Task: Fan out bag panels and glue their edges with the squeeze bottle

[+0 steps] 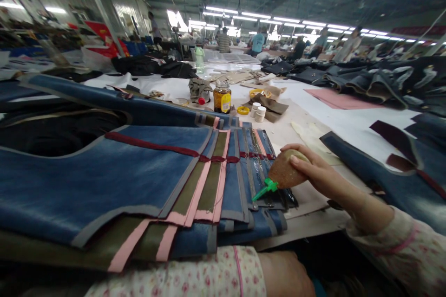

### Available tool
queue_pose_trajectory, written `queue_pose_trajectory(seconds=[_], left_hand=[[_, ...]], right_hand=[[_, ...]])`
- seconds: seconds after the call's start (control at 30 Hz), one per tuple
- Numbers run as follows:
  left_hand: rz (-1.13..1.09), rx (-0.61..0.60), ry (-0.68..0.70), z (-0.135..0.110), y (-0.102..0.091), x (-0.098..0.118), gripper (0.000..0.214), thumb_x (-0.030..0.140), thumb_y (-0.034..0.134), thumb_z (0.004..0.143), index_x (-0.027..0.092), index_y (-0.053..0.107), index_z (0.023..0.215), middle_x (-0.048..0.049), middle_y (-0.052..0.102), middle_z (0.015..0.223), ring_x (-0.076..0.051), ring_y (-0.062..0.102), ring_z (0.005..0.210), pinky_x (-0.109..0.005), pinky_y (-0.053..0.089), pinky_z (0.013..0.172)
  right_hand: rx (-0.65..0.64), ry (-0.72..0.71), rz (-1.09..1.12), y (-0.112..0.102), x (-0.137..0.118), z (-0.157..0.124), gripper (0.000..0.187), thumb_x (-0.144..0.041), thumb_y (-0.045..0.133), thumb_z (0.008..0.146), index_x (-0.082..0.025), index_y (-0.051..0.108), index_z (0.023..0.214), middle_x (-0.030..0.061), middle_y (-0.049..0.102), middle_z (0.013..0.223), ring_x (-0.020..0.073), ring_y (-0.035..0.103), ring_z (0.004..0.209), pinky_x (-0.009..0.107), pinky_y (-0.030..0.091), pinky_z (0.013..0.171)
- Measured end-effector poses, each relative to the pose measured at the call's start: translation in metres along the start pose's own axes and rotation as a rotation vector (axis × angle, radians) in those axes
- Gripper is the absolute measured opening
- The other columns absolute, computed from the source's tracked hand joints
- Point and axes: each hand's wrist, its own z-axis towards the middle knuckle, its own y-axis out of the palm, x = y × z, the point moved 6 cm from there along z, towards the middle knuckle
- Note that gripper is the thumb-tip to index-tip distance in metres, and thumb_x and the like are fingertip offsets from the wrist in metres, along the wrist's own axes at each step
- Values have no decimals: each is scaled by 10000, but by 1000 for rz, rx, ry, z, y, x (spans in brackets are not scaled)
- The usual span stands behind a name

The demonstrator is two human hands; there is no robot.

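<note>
My right hand [318, 169] is closed around a brown squeeze bottle [285, 171] with a green nozzle, tilted so the tip points down and left. The tip is at the edges of the fanned stack of blue and olive leather pieces [146, 167]. These pieces have grey edging, pink strips and a dark red band. Wet-looking shiny lines run along the rightmost edges, close to the nozzle. At the bottom, my left hand [289, 274] is near the front edge of the table, below the stack. Its fingers are cut off or hidden, so I cannot see what they do.
Behind the stack stand a jar of amber liquid [222, 97], a yellow lid [243, 110] and two small white bottles [259, 114]. More blue pieces [351, 153] lie at right, with pink sheets [343, 98] beyond. Several people work in the background.
</note>
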Motion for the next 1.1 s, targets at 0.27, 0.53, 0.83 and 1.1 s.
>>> queue_pose_trajectory(seconds=[0.27, 0.53, 0.83, 1.1], left_hand=[[53, 20, -19, -1, 3, 3, 187, 243, 467, 872, 202, 621, 970, -17, 664, 997, -189, 599, 910, -338, 429, 668], [46, 85, -2, 5, 7, 0, 150, 252, 536, 822, 220, 644, 922, -1, 680, 924, -178, 610, 835, -324, 411, 580], [24, 24, -7, 2, 2, 2, 196, 225, 563, 795, 221, 656, 967, -14, 684, 1005, -184, 617, 885, -342, 436, 628], [-15, -11, 3, -6, -8, 4, 263, 157, 516, 817, 216, 661, 1028, -34, 682, 1049, -169, 622, 915, -342, 446, 673]], right_hand=[[47, 8, 197, -4, 2, -2, 488, -576, 664, 759, -261, 547, 1113, 41, 634, 992, 211, 608, 888, 282, 491, 715], [-39, 10, 85, 1, 2, -13, 476, -516, 719, 735, -281, 529, 1103, 18, 637, 998, 193, 610, 890, 263, 495, 724], [97, -58, -7, -5, -1, 22, 499, -531, 707, 721, -265, 499, 1088, 26, 612, 970, 213, 591, 901, 318, 504, 778], [-39, -35, -20, 2, -8, 7, 459, -529, 693, 728, -276, 525, 1072, 33, 634, 983, 232, 617, 898, 326, 521, 743]])
